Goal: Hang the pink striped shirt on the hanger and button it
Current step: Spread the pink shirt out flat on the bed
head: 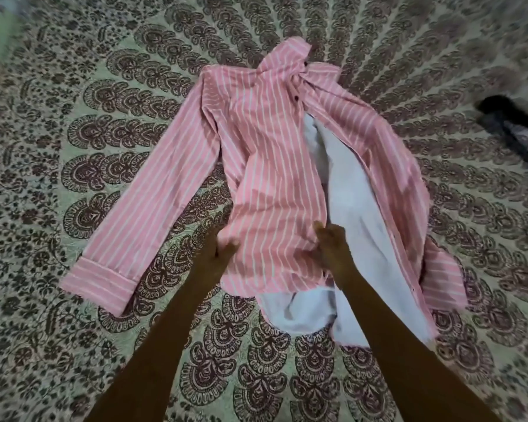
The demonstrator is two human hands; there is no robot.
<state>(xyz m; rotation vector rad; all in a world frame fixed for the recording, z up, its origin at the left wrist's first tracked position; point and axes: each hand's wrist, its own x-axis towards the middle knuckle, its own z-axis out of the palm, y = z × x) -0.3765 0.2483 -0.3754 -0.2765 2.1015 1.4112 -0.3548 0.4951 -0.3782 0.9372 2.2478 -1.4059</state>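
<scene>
Both hands' grip, left hand and right hand, pinching pink striped shirt hem, open bedspread around

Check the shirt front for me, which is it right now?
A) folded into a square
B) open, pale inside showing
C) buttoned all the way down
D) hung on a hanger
B: the pink striped shirt lies spread on the patterned bedspread, its front panels parted over the pale inside, while the left hand and right hand grip one panel.
</scene>
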